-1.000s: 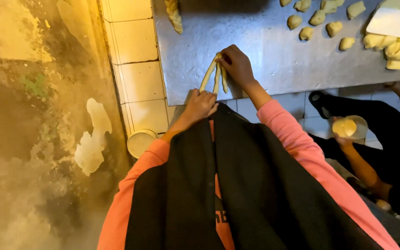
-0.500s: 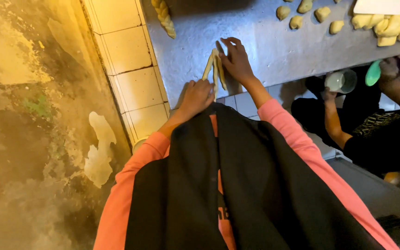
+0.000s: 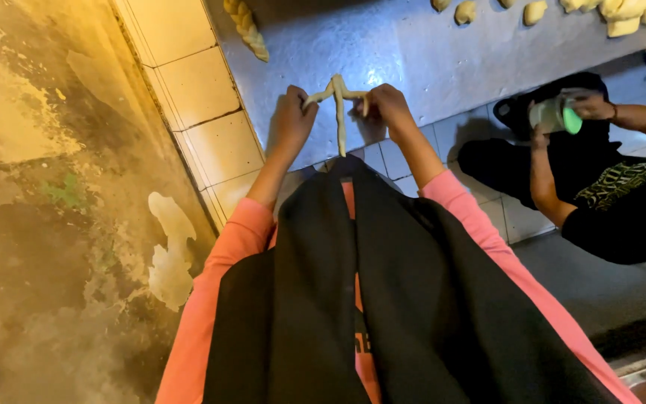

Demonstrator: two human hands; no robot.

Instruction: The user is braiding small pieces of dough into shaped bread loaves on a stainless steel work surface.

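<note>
Head view: left hand (image 3: 291, 123) and right hand (image 3: 387, 108) each pinch an outer end of the dough strands (image 3: 338, 105) on the steel counter (image 3: 428, 60). Two ropes splay sideways between them; the middle one runs straight back toward the body, equally near both hands.

Dough strands (image 3: 338, 112): we had them bunched together and slanting half a second earlier; we spread the outer two sideways, leaving one straight down the middle.
Left hand (image 3: 291, 120): we moved it up from the counter edge to a strand's end.
Right hand (image 3: 386, 108): we shifted it outward.
Co-worker's cup (image 3: 551, 114): it rose higher.
</note>
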